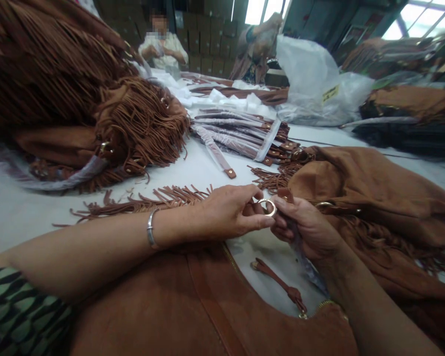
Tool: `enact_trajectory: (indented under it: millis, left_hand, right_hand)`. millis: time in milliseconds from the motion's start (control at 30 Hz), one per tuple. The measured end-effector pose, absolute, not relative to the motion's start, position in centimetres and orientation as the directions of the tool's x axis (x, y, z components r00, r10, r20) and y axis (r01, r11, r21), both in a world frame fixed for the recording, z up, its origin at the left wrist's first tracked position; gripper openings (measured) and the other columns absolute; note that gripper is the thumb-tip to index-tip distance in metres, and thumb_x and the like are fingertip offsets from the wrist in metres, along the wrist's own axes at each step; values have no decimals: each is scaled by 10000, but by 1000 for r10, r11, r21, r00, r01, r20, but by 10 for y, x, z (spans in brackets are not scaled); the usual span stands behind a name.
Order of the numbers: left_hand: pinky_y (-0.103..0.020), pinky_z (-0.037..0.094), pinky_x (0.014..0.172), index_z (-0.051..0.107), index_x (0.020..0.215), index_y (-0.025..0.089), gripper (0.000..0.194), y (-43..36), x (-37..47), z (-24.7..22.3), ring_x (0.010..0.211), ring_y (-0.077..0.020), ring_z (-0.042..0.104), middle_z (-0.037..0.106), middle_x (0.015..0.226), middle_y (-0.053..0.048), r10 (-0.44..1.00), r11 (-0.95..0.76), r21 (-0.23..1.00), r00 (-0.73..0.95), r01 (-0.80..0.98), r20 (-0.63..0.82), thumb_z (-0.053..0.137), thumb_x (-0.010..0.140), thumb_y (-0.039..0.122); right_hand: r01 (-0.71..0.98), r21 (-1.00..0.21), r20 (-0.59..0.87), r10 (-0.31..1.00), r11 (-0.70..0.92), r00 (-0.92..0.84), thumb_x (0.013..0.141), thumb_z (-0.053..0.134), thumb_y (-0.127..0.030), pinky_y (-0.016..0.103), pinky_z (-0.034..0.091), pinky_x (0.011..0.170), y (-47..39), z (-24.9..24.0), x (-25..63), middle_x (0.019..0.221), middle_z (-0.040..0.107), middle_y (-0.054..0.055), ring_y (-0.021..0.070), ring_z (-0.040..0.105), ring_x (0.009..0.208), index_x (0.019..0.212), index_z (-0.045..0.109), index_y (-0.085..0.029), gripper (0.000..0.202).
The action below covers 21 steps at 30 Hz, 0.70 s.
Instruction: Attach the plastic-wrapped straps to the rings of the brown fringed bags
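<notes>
Nearest the camera, a brown suede bag [193, 306] is being spread across the near edge of the table [22, 207], its zip lying open and a small pull tab [278, 284] resting on the bare patch beside it. Going left to right, a heap of finished-looking fringed bags [96, 109] is being kept at the left edge, a loose strip of fringe [141, 200] is lying just beyond the left forearm, and wrapped straps [241, 133] are being stacked towards the middle. At the centre the metal ring [269, 207] is being pinched by the left hand [226, 215] between thumb and forefinger, while the right hand [311, 232] is being closed on the same ring and on a wrapped strap end [304, 262] running down from it. Another suede bag [374, 193] is lying just right of the hands. Judging by this, the ring is being fitted to its strap and is not yet seated; the wrapping is not yet being removed. Beyond the far edge, other people are being occupied with similar work beside clear plastic sacks [315, 84]
</notes>
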<state>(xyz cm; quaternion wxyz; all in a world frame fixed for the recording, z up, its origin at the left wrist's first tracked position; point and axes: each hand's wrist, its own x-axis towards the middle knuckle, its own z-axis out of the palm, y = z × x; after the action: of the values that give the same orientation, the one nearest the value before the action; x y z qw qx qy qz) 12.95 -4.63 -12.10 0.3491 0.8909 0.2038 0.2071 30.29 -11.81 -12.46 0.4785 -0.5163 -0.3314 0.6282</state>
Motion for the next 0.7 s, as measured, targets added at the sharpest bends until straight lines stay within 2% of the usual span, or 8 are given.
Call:
enact_trajectory:
  millis: [100, 167, 333, 467, 700]
  left_hand:
    - [-222, 360, 582, 582, 786, 142, 300, -47, 130, -120, 619, -102, 488, 561, 679, 5, 523, -726, 646, 799, 236, 296, 563, 845, 435]
    - [-225, 367, 613, 584, 782, 143, 318, -48, 129, -118, 662, -109, 498, 563, 702, -1, 521, -747, 620, 792, 242, 319, 558, 852, 452]
    - [-251, 384, 644, 599, 801, 164, 393, -53, 128, -116, 695, -129, 518, 569, 742, -8, 532, -782, 545, 780, 303, 330, 516, 847, 545]
    - [-262, 393, 618, 615, 789, 160, 390, -56, 128, -117, 674, -141, 521, 567, 752, -28, 551, -808, 467, 741, 359, 384, 478, 863, 517]
    - [-217, 390, 563, 616, 772, 128, 268, -54, 128, -124, 592, -97, 498, 574, 738, -24, 451, -870, 431, 741, 240, 497, 568, 823, 387]
  right_hand:
    - [-157, -955, -266, 960, -250, 92, 672, 757, -459, 142, 219, 351, -123, -121, 303, 487, 450, -65, 25, 330, 373, 670, 501, -170, 386]
    - [-47, -972, -233, 966, -229, 110, 682, 744, -479, 146, 235, 359, -126, -118, 308, 509, 472, -52, 31, 351, 392, 701, 556, -163, 368]
    - [110, -973, -203, 979, -204, 16, 832, 489, -586, 190, 277, 361, -132, -108, 326, 524, 515, 5, 66, 375, 404, 748, 663, -140, 486]
    - [214, -950, -240, 970, -229, -28, 844, 548, -515, 162, 235, 344, -137, -102, 325, 530, 472, -28, 49, 350, 404, 795, 634, -158, 371]
    - [141, -939, -327, 940, -312, -95, 845, 556, -520, 132, 253, 331, -142, -101, 321, 506, 480, -50, 36, 385, 355, 795, 553, -183, 341]
